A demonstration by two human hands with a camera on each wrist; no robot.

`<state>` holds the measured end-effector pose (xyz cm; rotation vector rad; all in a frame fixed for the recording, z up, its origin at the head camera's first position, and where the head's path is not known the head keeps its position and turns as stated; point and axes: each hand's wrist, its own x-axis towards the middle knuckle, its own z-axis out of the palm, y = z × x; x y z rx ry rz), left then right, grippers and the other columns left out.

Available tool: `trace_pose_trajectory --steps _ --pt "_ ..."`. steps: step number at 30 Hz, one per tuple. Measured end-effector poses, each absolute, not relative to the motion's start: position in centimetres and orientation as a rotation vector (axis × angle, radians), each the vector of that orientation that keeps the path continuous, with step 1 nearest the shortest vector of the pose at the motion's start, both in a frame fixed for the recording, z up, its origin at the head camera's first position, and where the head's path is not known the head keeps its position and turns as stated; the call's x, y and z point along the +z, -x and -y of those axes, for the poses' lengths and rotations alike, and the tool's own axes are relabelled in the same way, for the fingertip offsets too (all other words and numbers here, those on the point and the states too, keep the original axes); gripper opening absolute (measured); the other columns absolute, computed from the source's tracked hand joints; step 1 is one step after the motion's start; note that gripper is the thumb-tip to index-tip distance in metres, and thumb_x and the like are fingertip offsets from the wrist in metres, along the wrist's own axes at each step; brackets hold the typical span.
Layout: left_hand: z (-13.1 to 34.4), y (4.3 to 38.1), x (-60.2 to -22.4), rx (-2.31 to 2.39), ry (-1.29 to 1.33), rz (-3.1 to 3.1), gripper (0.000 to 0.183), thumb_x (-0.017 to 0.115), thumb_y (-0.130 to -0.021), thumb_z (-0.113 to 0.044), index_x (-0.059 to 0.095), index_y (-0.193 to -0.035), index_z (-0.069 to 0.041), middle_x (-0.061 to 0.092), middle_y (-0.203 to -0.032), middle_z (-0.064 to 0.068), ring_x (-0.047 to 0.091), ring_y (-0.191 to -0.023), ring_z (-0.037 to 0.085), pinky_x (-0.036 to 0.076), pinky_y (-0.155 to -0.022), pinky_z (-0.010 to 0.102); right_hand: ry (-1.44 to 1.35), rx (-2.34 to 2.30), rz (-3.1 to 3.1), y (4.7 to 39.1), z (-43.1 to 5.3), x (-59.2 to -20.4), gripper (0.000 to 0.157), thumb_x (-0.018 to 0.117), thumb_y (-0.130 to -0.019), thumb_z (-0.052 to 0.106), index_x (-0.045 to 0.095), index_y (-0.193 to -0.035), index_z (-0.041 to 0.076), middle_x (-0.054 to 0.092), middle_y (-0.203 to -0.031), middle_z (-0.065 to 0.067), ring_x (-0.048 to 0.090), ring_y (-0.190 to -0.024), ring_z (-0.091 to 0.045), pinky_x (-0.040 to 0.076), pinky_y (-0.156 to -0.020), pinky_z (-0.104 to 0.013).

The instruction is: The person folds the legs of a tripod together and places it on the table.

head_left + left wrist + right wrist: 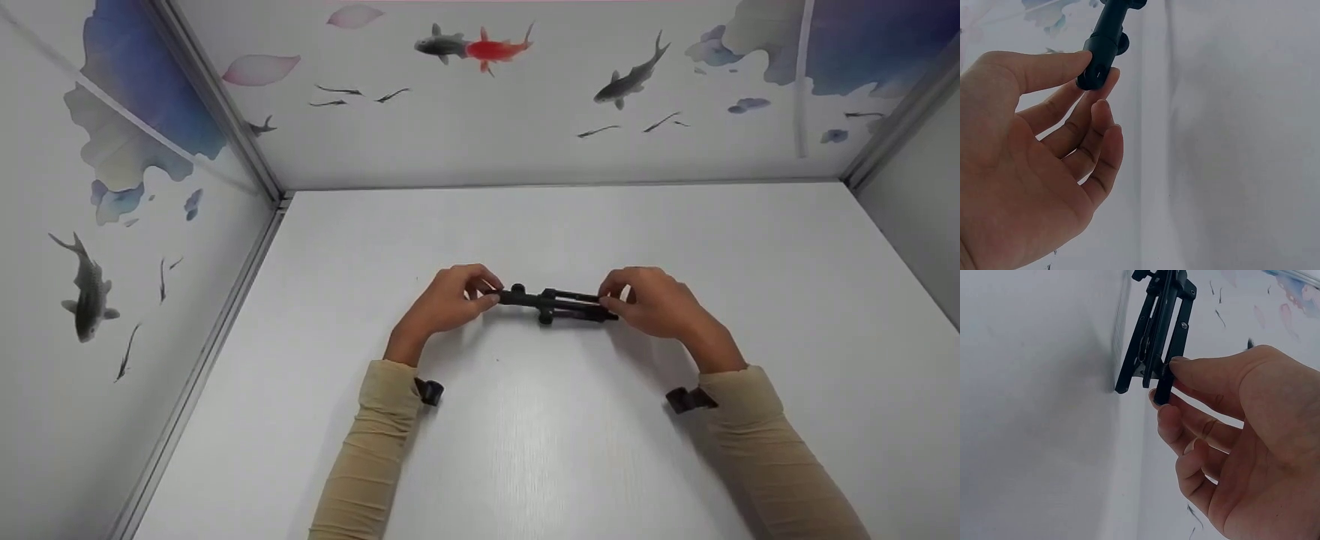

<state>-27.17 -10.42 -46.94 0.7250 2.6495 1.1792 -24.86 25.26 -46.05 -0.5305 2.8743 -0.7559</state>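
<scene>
A small black tripod [528, 299] with its legs folded together lies lengthwise between both hands over the white table [525, 450]. My left hand [448, 301] pinches its left end between thumb and fingers. In the left wrist view, that round end of the tripod [1099, 56] sits at the fingertips, a knob [1123, 44] standing out from its side. My right hand [661, 306] pinches the foot end of one leg. The right wrist view shows several narrow legs [1180, 332] side by side, slightly spread, with the thumb on the nearest one.
White panels printed with fish enclose the table, the back wall [465, 135] behind the hands and the left wall [150, 285] alongside. Metal rails [217, 337] run along the left edge. Black wrist cameras [430, 391] hang below both sleeve cuffs.
</scene>
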Motion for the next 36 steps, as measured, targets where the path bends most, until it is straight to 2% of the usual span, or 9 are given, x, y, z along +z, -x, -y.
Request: trace_pose_trajectory --steps 6,16,25,36 --pt "10.7 27.2 -47.3 1.175 -0.707 -2.632 0.021 0.072 -0.105 -0.022 0.077 -0.123 -0.013 0.080 -0.116 0.008 0.064 -0.104 0.023 0.046 -0.090 0.036 0.511 -0.757 -2.870 24.9 -25.1 -46.1 0.014 0.069 -0.106 0.020 0.080 -0.115 0.018 0.077 -0.106 -0.004 0.066 -0.083 -0.018 0.048 -0.068 -0.035" --pt "10.7 27.5 -47.7 1.174 -0.643 -2.596 0.020 0.072 -0.105 -0.022 0.078 -0.122 -0.012 0.080 -0.116 0.007 0.071 -0.107 0.023 0.053 -0.092 0.038 0.474 -0.749 -2.919 25.2 -24.7 -46.8 0.017 0.068 -0.107 0.020 0.080 -0.118 0.017 0.078 -0.108 -0.004 0.066 -0.089 -0.022 0.049 -0.074 -0.037" --pt "10.9 27.5 -47.9 1.176 -0.595 -2.549 0.020 0.072 -0.105 -0.022 0.078 -0.121 -0.013 0.081 -0.114 0.007 0.073 -0.104 0.020 0.055 -0.088 0.035 0.454 -0.827 -2.930 25.4 -24.5 -47.4 0.017 0.068 -0.107 0.019 0.080 -0.118 0.016 0.078 -0.110 -0.006 0.066 -0.086 -0.022 0.049 -0.071 -0.035" --pt "11.3 27.5 -48.1 1.200 -0.578 -2.491 0.023 0.071 -0.106 -0.023 0.076 -0.125 -0.012 0.081 -0.117 0.009 0.076 -0.101 0.022 0.059 -0.090 0.038 0.452 -0.853 -2.903 25.3 -24.4 -47.5 0.017 0.067 -0.107 0.019 0.080 -0.118 0.016 0.077 -0.110 -0.005 0.065 -0.080 -0.018 0.048 -0.067 -0.034"
